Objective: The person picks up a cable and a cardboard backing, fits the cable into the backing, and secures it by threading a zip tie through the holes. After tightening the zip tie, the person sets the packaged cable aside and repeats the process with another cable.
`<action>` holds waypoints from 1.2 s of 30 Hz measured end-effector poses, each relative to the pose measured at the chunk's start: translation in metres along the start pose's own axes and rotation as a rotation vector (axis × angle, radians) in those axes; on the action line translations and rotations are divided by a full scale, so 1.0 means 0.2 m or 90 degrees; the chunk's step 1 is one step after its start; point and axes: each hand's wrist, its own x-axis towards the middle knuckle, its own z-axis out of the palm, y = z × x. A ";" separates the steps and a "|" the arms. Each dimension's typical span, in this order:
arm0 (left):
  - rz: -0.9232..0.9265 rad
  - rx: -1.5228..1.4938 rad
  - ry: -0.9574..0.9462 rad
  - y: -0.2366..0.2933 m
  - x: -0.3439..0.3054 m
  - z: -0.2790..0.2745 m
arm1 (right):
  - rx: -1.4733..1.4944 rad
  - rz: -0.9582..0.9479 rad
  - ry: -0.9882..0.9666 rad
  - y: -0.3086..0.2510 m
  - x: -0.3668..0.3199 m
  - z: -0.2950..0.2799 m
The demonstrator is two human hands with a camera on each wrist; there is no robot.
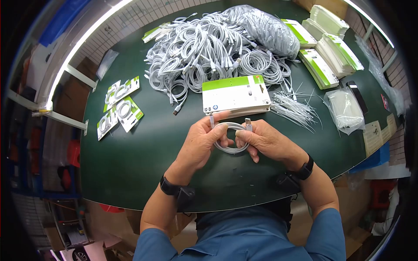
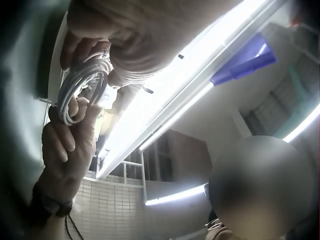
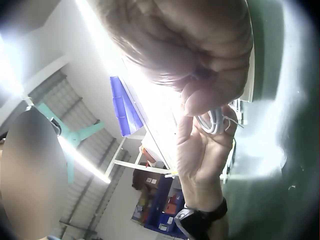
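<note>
Both hands hold one coiled white cable [image 1: 232, 150] above the near part of the table. On the coil's left side, the left hand [image 1: 201, 141] pinches it between thumb and fingers, with one plug end standing up beside the index finger. Opposite, the right hand [image 1: 269, 140] grips the coil under its thumb, and a USB plug [image 1: 248, 123] sticks up there. The left wrist view shows the loops of the coiled cable [image 2: 82, 90] between the two hands. Just beyond the hands lies a stack of white and green cards [image 1: 235, 96].
A large heap of white cables [image 1: 196, 56] and a clear bag of cables [image 1: 265, 30] fill the back. Loose zip ties [image 1: 296, 108] lie right of the cards. Carded cables [image 1: 124, 108] lie at left; card stacks [image 1: 319, 68], a plastic packet [image 1: 345, 111] and a phone [image 1: 358, 96] at right.
</note>
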 end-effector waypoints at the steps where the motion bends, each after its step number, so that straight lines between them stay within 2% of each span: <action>1: 0.076 0.061 0.038 0.02 0.00 0.02 | 0.007 -0.009 0.015 0.00 0.00 -0.01; 4: 0.309 0.278 0.157 0.04 -0.03 0.07 | 0.037 -0.050 0.061 -0.04 -0.02 -0.04; 7: 0.550 0.685 0.297 0.12 -0.13 0.15 | 0.023 -0.057 0.075 -0.08 -0.05 -0.07; 8: 0.580 0.726 0.273 0.12 -0.16 0.18 | 0.041 -0.076 0.079 -0.09 -0.06 -0.07; 11: 0.580 0.816 0.091 0.12 -0.16 0.34 | 0.081 -0.127 0.085 -0.13 -0.08 -0.08; 14: 0.596 0.819 0.081 0.03 -0.05 0.42 | 0.119 -0.159 0.095 -0.11 -0.08 -0.08; 18: 0.602 0.801 0.072 0.02 0.03 0.44 | 0.205 -0.143 0.095 -0.09 -0.07 -0.13; 22: 0.665 0.805 0.072 0.04 0.04 0.37 | 0.150 -0.171 0.235 -0.10 -0.08 -0.11; 26: 0.707 0.757 0.019 0.07 0.02 0.34 | 0.183 -0.146 0.189 -0.16 -0.09 -0.11; 29: 0.704 0.711 -0.006 0.09 0.00 0.32 | 0.287 -0.130 0.141 -0.18 -0.12 -0.08; 32: 0.673 0.655 -0.010 0.11 -0.03 0.31 | 0.295 -0.129 0.122 -0.19 -0.14 -0.06; 35: 0.645 0.611 -0.010 0.14 -0.06 0.29 | 0.145 -0.135 0.136 -0.24 -0.17 -0.04; 36: 0.595 0.581 -0.008 0.14 -0.07 0.29 | 0.076 -0.119 0.119 -0.28 -0.20 -0.07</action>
